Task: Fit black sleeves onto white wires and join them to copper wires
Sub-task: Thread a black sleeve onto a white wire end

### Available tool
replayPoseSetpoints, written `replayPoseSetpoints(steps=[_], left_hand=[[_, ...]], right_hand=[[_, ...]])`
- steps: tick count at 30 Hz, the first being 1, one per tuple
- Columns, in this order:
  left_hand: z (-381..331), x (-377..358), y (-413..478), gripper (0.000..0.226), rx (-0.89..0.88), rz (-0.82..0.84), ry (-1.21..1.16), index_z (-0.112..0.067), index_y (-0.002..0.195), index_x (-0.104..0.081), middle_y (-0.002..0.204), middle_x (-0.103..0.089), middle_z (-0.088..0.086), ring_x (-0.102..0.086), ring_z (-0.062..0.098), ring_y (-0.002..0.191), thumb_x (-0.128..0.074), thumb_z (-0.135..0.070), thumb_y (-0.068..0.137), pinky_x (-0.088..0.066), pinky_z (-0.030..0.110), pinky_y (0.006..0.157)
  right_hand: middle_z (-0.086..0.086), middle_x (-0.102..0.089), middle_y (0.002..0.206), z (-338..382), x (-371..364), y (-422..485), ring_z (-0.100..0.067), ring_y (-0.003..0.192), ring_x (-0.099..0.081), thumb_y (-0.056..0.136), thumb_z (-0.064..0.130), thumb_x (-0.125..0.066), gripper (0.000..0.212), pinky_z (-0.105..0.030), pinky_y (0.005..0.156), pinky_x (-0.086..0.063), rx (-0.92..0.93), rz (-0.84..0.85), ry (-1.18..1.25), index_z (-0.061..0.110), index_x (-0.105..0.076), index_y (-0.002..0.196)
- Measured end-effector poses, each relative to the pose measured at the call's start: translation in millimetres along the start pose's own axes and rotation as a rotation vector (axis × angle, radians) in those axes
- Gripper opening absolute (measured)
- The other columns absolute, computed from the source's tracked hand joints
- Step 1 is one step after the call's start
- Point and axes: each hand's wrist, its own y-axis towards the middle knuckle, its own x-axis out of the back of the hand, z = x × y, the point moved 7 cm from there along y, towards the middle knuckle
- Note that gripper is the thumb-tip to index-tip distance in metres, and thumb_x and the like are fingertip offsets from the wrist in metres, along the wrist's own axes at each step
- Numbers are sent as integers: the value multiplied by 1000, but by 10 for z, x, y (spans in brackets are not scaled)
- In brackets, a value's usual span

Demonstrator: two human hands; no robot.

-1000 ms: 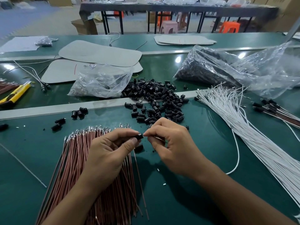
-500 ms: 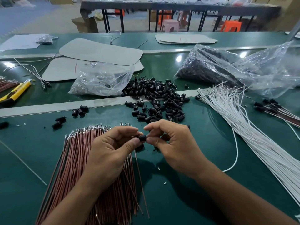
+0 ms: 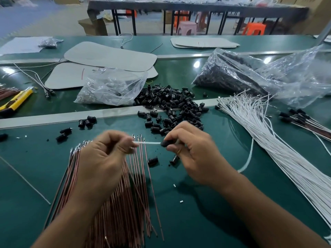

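A factory assembly workshop: the long green-matted bench (image 3: 197, 221) carries bulk stock, with a loose heap of black sleeves (image 3: 172, 102) at 12 o'clock, a thick bundle of white wires (image 3: 268, 140) at 3 o'clock, copper wires (image 3: 121, 203) at 7 o'clock and a clear bag (image 3: 250, 76) of dark parts at 1 o'clock. Farther off at 12 o'clock stand plastic stools (image 3: 187, 27), a cardboard box (image 3: 93, 25) and another work table (image 3: 197, 8).

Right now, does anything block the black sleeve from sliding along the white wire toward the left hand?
Nothing visible. Only bare white wire runs from the black sleeve in the right hand to the left hand pinching it.
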Motion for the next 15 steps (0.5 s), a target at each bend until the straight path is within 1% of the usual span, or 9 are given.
replayPoseSetpoints(steps=[2, 4, 6, 7, 8, 9, 10, 13, 15], left_hand=[[57, 375, 127, 14, -4, -201, 63, -33, 86, -70, 85, -73, -5, -70, 10, 78, -62, -45, 87, -57, 18, 72], [174, 708, 201, 20, 58, -360, 128, -36, 85, -67, 84, -70, -6, -68, 18, 84, -61, -55, 86, -56, 28, 74], [231, 852, 226, 16, 95, -400, 390, -33, 94, -63, 96, -66, -3, -64, 30, 96, -60, -48, 94, -55, 38, 79], [154, 817, 220, 14, 35, -389, 557, -30, 105, -62, 106, -63, 3, -60, 31, 105, -59, -40, 97, -53, 44, 87], [35, 700, 193, 24, -83, -355, 681, -20, 117, -60, 117, -60, 9, -56, 30, 113, -57, -33, 97, -50, 48, 95], [-76, 504, 150, 32, -217, -269, 717, -12, 124, -58, 123, -59, 11, -54, 27, 118, -56, -29, 97, -47, 46, 100], [-181, 263, 90, 35, -302, -152, 687, -9, 128, -56, 125, -60, 9, -55, 22, 117, -54, -29, 99, -48, 40, 98], [-326, -380, -140, 37, -344, 209, 561, -13, 131, -58, 113, -61, -9, -61, 4, 96, -52, -33, 100, -54, 23, 80], [-319, -531, -219, 37, -337, 299, 483, -12, 129, -61, 106, -64, -14, -63, -2, 89, -55, -30, 98, -53, 18, 79]], right_hand=[[0, -61, 98, -91, 179, 31, -8, 82, -58, 92, 3, -67, 10, -18, 75, -50, 6, -48, -129, 5, -71, 101], [0, -62, 98, -173, 350, 39, -13, 80, -59, 92, 5, -67, 11, -28, 73, -53, -5, -111, -210, 6, -72, 102], [0, -63, 98, -199, 396, 30, -16, 79, -60, 92, 6, -67, 11, -37, 69, -55, -4, -131, -237, 6, -72, 102], [-2, -63, 99, -177, 361, 25, -18, 79, -61, 92, 7, -67, 11, -40, 68, -56, 12, -120, -235, 5, -72, 102], [-3, -63, 99, -127, 301, 21, -20, 79, -61, 92, 8, -67, 11, -43, 66, -56, 41, -105, -230, 4, -73, 101], [-5, -64, 98, -56, 233, 20, -22, 80, -61, 92, 7, -68, 10, -45, 64, -56, 81, -94, -233, 3, -73, 100], [-7, -64, 97, 20, 163, 20, -24, 80, -61, 92, 6, -69, 9, -46, 63, -56, 123, -87, -240, 2, -73, 99], [-12, -64, 97, 197, -26, -2, -28, 83, -60, 92, 3, -69, 10, -46, 64, -54, 230, -59, -243, 0, -73, 101], [-14, -64, 100, 281, -114, -33, -30, 88, -60, 93, 0, -66, 12, -47, 72, -52, 273, -45, -240, -1, -71, 104]])
